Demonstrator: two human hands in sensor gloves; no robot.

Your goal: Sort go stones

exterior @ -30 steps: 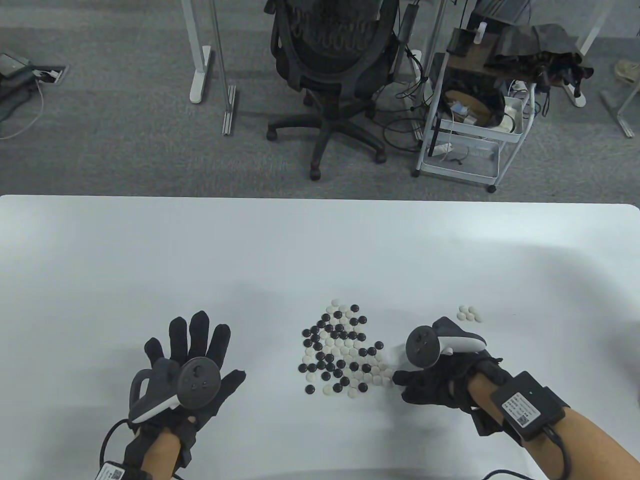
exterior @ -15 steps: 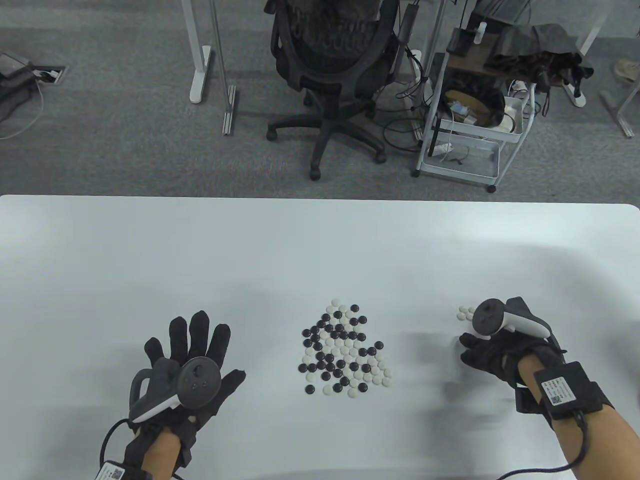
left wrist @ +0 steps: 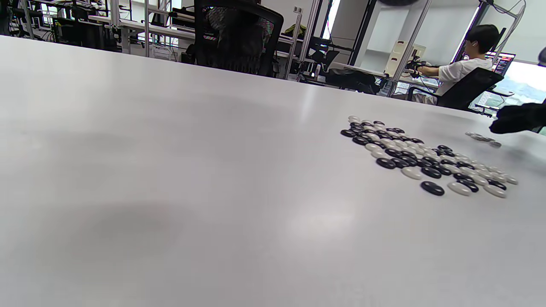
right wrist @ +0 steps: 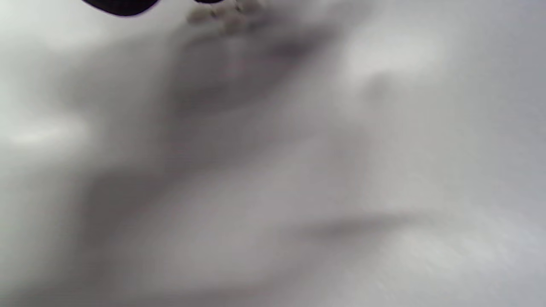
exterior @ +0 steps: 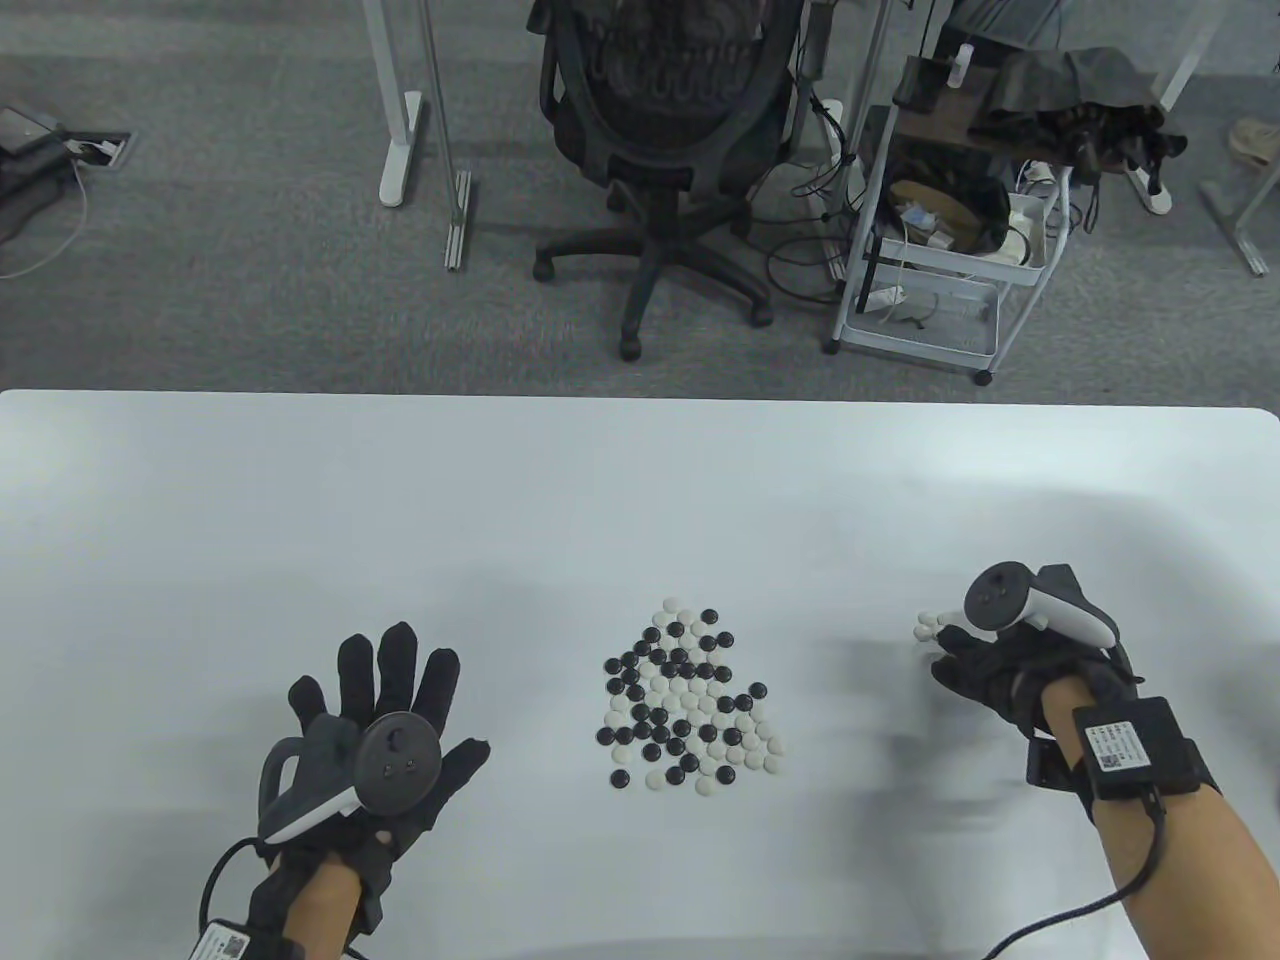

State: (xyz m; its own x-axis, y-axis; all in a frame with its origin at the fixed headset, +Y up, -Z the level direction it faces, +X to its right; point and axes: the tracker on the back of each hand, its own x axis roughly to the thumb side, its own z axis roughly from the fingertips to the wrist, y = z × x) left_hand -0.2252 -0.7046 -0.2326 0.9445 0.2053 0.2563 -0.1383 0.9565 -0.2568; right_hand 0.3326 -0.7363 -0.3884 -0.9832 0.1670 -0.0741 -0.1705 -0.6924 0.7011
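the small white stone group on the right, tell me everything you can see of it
The small white stone group is a tight cluster of glossy, rounded white stones lying flat on the white table, well apart to the right of the mixed stone pile. Only its left part shows in the table view. The right hand covers the rest, its fingers at the group; whether they touch or hold a stone cannot be told.

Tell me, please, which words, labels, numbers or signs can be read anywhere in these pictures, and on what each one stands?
No text can be read.
White label on the right wrist unit: a square code and print, too small to read.
White label at the left wrist: a square code, print too small to read.
Monitors behind the seated person: too blurred to read.
Go stones: no marks.
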